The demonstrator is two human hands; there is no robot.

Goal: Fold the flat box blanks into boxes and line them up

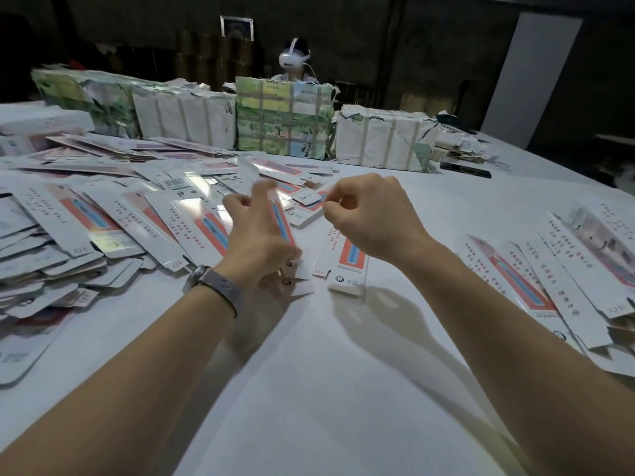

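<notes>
Left hand [256,242] is curled round a long thin box blank [280,221], held up off the table [309,389] at an angle, far flap tipped up toward the pile. Right hand [369,218] has thumb and forefinger pinched at the far end of a second blank [347,259] lying flat between the hands; motion blur there, so I can't be sure it grips the flap and isn't just touching it.

Handling, my read: glossy printed card, very light, stiff along its length but only in the panels, so it will bow if held by one end. The coated face looks slippery, so pinch edges rather than press flats. Creases are the weak points: grip next to a score line and fold along it. End flaps are small and will crumple first.

Loose blanks [103,218] heaped at left, another batch [549,269] at right. Strapped bundles [285,118] across the back.
</notes>
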